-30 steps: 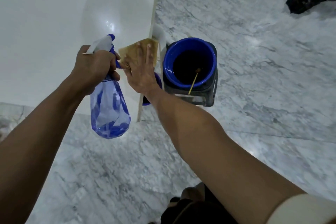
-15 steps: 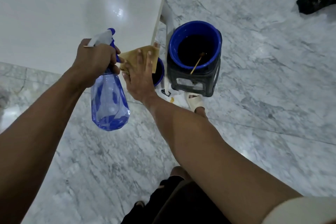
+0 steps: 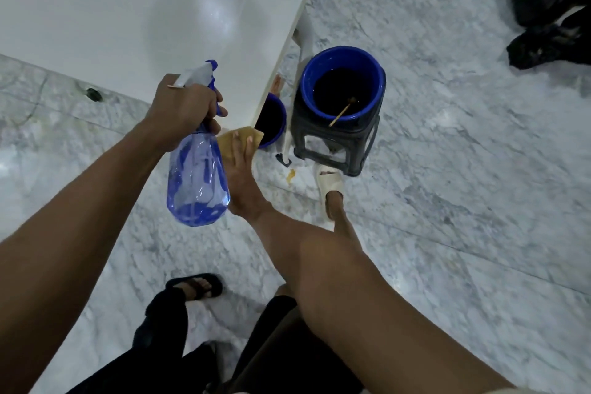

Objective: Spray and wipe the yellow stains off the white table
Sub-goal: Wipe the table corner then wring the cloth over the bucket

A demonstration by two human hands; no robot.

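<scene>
Both hands are now sitting lower against the table [image 3: 96, 9] than half a second ago: the cloth [image 3: 238, 141] and the right hand [image 3: 241, 176] on it are lying at the table's near corner instead of further up its right edge, and more of the floor [image 3: 447, 169] and the person's legs is showing.

One spray bottle [image 3: 198, 176], blue and see-through with a white and blue head, is hanging in the left hand [image 3: 184, 109]. That hand's fingers are curling round the bottle's neck, with one finger lying near the trigger. The bottle is hanging upright over the floor, just in front of the table's near edge.

One tan cloth is lying at the table's corner. The right hand is pressing it flat, fingers straight and together, fingertips reaching toward the cloth's far edge.

No yellow stain is showing on the white top; a glossy patch is catching the light near the middle of it.

Two blue buckets are standing to the right of the table. The big bucket [image 3: 343, 86] is sitting on one black stool [image 3: 335, 147], holding dark liquid with a thin stick [image 3: 343, 110] leaning in it. The small bucket [image 3: 271, 120] is standing on the floor, partly hidden by the table's edge. One small yellow spot [image 3: 291, 174] is lying on the floor near the stool.

Two feet are showing: one in a black sandal [image 3: 195, 286], one in a white sandal [image 3: 327, 182] touching the stool's foot. Two black bags [image 3: 550, 9] are lying at the far right.
</scene>
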